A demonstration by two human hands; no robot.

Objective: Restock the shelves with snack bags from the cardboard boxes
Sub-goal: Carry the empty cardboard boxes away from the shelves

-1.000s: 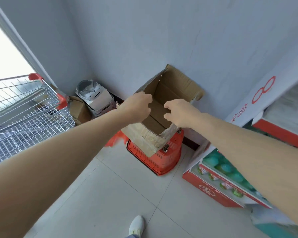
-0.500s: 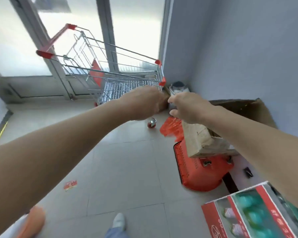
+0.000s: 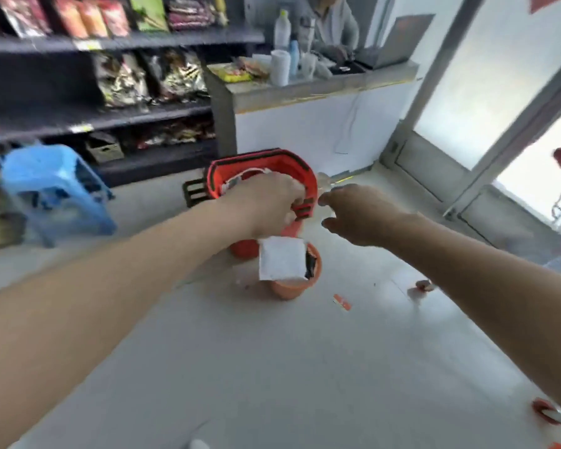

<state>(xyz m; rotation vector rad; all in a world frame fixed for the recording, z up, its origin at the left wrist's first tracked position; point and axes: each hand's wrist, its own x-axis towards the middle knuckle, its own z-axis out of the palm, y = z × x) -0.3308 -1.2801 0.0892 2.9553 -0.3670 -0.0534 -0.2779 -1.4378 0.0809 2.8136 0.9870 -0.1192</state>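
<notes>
left hand (image 3: pixel 266 202) clenched on what looks like the handle of the red basket (image 3: pixel 292 161), probably to haul it as a carrier toward the shelves (image 3: pixel 143 115). right hand (image 3: pixel 353 215) loosely curled just beside it, can't tell if it holds anything (blur). snack bags (image 3: pixel 123 79) stand in rows on the shelves, far left: glossy, crinkled, red and dark-gold. small cardboard box (image 3: pixel 104 150) on bottom shelf

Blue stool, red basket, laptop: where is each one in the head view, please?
blue stool (image 3: pixel 42 170), head view, on its seat.
red basket (image 3: pixel 266 163), head view, on its far rim.
laptop (image 3: pixel 394 43), head view, on its lid's back.
</notes>
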